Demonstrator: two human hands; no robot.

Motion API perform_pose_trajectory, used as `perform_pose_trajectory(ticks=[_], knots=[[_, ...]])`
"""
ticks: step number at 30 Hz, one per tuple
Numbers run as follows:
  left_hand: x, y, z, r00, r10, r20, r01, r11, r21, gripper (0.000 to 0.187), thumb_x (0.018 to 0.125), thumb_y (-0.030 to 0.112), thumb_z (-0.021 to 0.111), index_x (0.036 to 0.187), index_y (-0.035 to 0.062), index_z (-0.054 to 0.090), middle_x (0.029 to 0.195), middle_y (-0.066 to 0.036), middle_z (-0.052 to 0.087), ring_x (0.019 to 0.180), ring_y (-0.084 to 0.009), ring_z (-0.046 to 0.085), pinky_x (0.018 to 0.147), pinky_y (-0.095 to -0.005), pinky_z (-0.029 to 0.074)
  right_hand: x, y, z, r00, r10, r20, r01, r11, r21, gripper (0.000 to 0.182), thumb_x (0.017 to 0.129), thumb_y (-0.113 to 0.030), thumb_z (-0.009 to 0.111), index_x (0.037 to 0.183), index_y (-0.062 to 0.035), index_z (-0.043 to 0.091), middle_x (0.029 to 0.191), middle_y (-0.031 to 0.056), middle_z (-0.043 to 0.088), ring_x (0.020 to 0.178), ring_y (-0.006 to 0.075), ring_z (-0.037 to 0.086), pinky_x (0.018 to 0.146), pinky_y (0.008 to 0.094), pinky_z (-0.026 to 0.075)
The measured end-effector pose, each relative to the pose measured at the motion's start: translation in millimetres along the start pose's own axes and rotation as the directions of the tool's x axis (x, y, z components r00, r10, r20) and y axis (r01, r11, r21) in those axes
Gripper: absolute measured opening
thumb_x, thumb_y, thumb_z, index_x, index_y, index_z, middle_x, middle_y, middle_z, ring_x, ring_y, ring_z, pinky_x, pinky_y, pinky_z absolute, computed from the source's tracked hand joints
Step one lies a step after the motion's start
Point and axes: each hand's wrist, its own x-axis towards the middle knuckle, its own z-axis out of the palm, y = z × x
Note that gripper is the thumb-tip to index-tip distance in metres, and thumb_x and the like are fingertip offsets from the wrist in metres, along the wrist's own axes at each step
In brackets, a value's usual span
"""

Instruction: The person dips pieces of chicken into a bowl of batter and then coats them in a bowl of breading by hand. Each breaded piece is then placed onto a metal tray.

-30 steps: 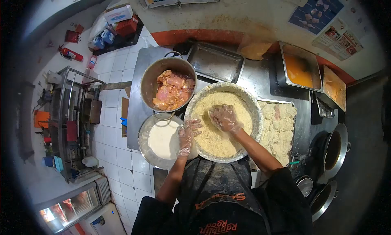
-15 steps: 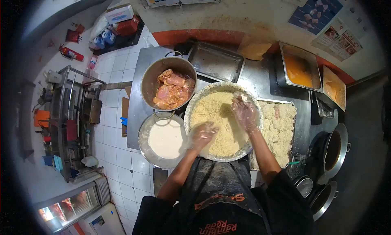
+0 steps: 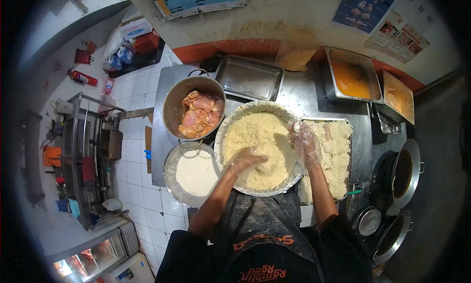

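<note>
The left hand (image 3: 249,160), in a clear glove, reaches into the wide bowl (image 3: 219,148) with its fingers slightly bent beside a pale lump (image 3: 268,158) in the crumbs (image 3: 257,128); whether they grip it cannot be told. The right hand (image 3: 304,141), also gloved, is at the bowl's right side, fingers curled and caked with crumbs; whether it pinches anything is unclear. Right of the bowl lie crumb-coated pieces (image 3: 336,160) on a tray. To the left sit a basin of white liquid (image 3: 195,172) and, farther back, a pot of raw meat (image 3: 201,115), all on the metal counter (image 3: 299,96).
</note>
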Motion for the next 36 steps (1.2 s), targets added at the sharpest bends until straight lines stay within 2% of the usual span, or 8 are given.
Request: perform_pose_trajectory(ticks=[11,13,15,22,27,29,33,36], knots=[[-24.5,49.6,11.6,0.905,0.401,-0.145,-0.3,0.84,0.451,0.04,0.071,0.022,0.078,0.1,-0.0018,0.061,0.086,-0.012,0.067,0.078,-0.015,0.064,0.066,-0.0288,0.052,-19.0,15.1,0.2,0.996,-0.047,-0.07,0.005,0.859,-0.512,0.035,0.091,-0.031,0.056,0.114,-0.0047,0.056,0.093,0.0068,0.067,0.073,0.0146,0.061,0.062,0.0278,0.049],[-23.5,41.5,16.1,0.905,0.41,-0.114,-0.37,0.89,0.266,0.04,0.073,0.021,0.077,0.102,-0.0014,0.062,0.088,-0.014,0.067,0.08,-0.0153,0.064,0.066,-0.0291,0.051,-19.3,33.4,-14.3,0.988,-0.102,-0.114,-0.057,0.446,-0.893,0.04,0.091,-0.035,0.054,0.114,-0.003,0.055,0.092,0.0163,0.066,0.073,0.0236,0.064,0.064,0.0356,0.051],[-33.6,52.2,26.2,0.858,0.471,-0.206,-0.175,0.644,0.745,0.041,0.075,0.026,0.076,0.104,-0.0001,0.061,0.091,-0.019,0.066,0.087,-0.0229,0.065,0.072,-0.0325,0.052,-39.9,18.1,-2.7,0.987,-0.149,-0.056,-0.002,0.344,-0.939,0.042,0.091,-0.038,0.053,0.115,-0.0033,0.056,0.093,0.0203,0.065,0.077,0.0283,0.064,0.065,0.0391,0.05],[-53.2,-7.0,22.5,0.932,0.259,-0.253,0.171,0.299,0.939,0.08,0.077,0.056,0.063,0.119,-0.0111,0.049,0.105,-0.028,0.06,0.097,-0.0373,0.061,0.087,-0.0415,0.048,-75.8,45.8,32.6,0.951,0.227,-0.208,-0.224,0.046,-0.974,0.049,0.088,-0.044,0.055,0.094,0.0042,0.062,0.086,0.0239,0.064,0.085,0.0356,0.063,0.075,0.0424,0.048],[-40.3,-20.4,29.5,0.96,-0.069,-0.273,0.256,0.619,0.743,0.084,0.078,0.056,0.063,0.126,-0.0098,0.043,0.12,-0.028,0.053,0.107,-0.0348,0.056,0.091,-0.0407,0.045,-75.4,63.9,36.5,0.942,0.262,-0.211,-0.253,0.138,-0.957,0.064,0.088,-0.057,0.047,0.095,0.0057,0.061,0.075,0.0221,0.062,0.069,0.0371,0.058,0.067,0.0434,0.047],[-46.9,-5.2,29.1,0.998,0.015,0.068,-0.061,0.644,0.763,0.086,0.077,0.056,0.065,0.129,-0.0078,0.04,0.121,-0.025,0.052,0.106,-0.0329,0.055,0.089,-0.0396,0.046,-77.6,50.3,48.1,0.951,0.231,-0.206,-0.238,0.121,-0.964,0.069,0.088,-0.06,0.045,0.098,0.0058,0.061,0.077,0.022,0.063,0.068,0.0373,0.058,0.066,0.044,0.047],[-53.5,27.3,39.1,0.984,0.07,-0.162,0.0,0.918,0.396,0.078,0.079,0.046,0.069,0.131,-0.0041,0.039,0.119,-0.021,0.052,0.102,-0.0287,0.057,0.086,-0.0379,0.051,-85.5,-26.2,78.9,0.773,0.517,-0.367,-0.632,0.681,-0.37,0.07,0.089,-0.059,0.045,0.108,0.007,0.058,0.103,0.023,0.064,0.094,0.0365,0.061,0.081,0.043,0.046],[-45.3,23.9,27.9,0.965,0.132,-0.227,-0.11,0.988,0.104,0.055,0.087,0.014,0.063,0.132,-0.0021,0.037,0.124,-0.015,0.051,0.104,-0.0223,0.056,0.085,-0.0348,0.054,-60.5,14.1,27.6,0.976,-0.217,0.023,0.094,0.326,-0.941,0.049,0.094,-0.043,0.045,0.103,0.0021,0.06,0.086,0.0182,0.066,0.067,0.0302,0.062,0.062,0.0426,0.047]])
